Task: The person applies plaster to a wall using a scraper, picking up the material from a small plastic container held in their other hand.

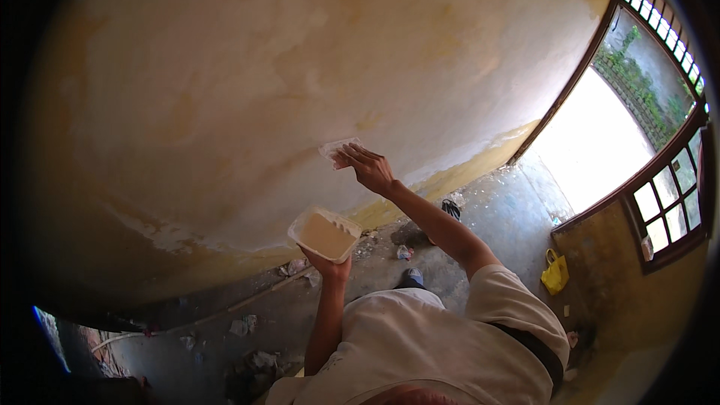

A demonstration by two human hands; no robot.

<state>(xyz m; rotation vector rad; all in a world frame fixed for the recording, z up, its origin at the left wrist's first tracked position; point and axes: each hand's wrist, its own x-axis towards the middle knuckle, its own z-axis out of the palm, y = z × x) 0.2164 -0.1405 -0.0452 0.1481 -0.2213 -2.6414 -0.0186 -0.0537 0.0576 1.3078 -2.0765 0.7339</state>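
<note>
My left hand point(331, 267) holds a white, rounded rectangular plastic tub point(346, 223) from below, close to the wall. Inside it lies a smooth cream-coloured mass, tilted toward me. My right arm is stretched forward, and its hand point(369, 168) grips a thin, whitish, flat piece point(330, 148) against the wall. Whether that piece is a scraper or a folded sheet I cannot make out. The wall point(225, 67) has a patchy coat of white over yellow, with bare yellow showing along its lower edge.
Scraps of litter point(405, 253) and a long thin pole point(255, 298) lie on the grey floor point(480, 214) below the wall. To the right, a yellow bag point(555, 272) sits near a brown-framed window point(670, 199). An open doorway point(607, 135) lets in bright light.
</note>
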